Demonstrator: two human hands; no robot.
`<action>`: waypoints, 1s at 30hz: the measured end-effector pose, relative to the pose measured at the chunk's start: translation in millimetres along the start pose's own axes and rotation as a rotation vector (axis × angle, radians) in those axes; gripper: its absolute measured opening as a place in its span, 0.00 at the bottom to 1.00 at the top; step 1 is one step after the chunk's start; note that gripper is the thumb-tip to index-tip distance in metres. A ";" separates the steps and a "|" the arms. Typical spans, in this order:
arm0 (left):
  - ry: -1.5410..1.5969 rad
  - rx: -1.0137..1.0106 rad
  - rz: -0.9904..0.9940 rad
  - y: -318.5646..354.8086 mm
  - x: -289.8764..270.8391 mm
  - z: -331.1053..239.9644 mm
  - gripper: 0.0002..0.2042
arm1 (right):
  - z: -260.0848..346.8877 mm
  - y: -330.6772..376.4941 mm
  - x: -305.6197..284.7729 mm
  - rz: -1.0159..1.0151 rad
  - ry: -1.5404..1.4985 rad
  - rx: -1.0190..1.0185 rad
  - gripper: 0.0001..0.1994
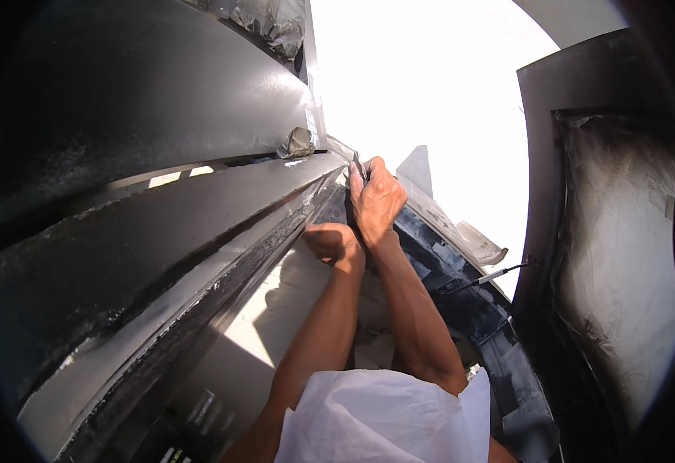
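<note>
Dark grey, dull-coated car body panels [160, 224] run from the left toward the centre, with rough pale patches along their edges. My right hand [380, 199] is at the far end of the panel edge. Its thumb and fingers are pinched round a small dark piece whose kind I cannot make out. Lower and to the left, my left hand [334, 242] is bent in against the underside of the same edge. Its fingers are curled and partly in shadow, and whatever they hold is hidden.
A crumpled grey wad [297, 143] lies on the panel near the corner. On the right stands an open dark car door [542, 201] with clear plastic sheeting [623, 255] over its inside. A thin rod [488, 278] reaches toward it. Printed paper [480, 243] covers the sill beyond my right arm.
</note>
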State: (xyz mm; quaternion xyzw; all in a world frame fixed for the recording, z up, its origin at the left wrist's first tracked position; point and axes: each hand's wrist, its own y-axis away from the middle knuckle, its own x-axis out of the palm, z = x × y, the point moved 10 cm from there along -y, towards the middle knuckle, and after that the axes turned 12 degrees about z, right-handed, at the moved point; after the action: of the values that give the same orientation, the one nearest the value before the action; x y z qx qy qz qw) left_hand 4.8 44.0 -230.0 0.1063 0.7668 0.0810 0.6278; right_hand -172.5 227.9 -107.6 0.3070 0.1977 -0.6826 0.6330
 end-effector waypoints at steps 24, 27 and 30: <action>0.006 -0.019 0.045 1.8 0.2 -0.2 0.22 | 2.1 4.6 4.9 0.025 0.001 -0.103 0.12; -0.055 0.007 -0.021 1.6 -1.4 0.1 0.22 | -1.8 10.6 3.9 0.039 -0.010 -0.093 0.12; -0.003 0.052 -0.035 0.4 0.4 0.1 0.21 | 1.5 7.1 3.7 0.030 -0.003 -0.116 0.13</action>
State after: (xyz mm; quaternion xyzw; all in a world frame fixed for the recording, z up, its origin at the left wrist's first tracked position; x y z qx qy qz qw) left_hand 4.8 44.5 -230.3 0.1094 0.7694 0.0500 0.6274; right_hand -165.8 223.3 -108.1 0.2716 0.2315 -0.6610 0.6601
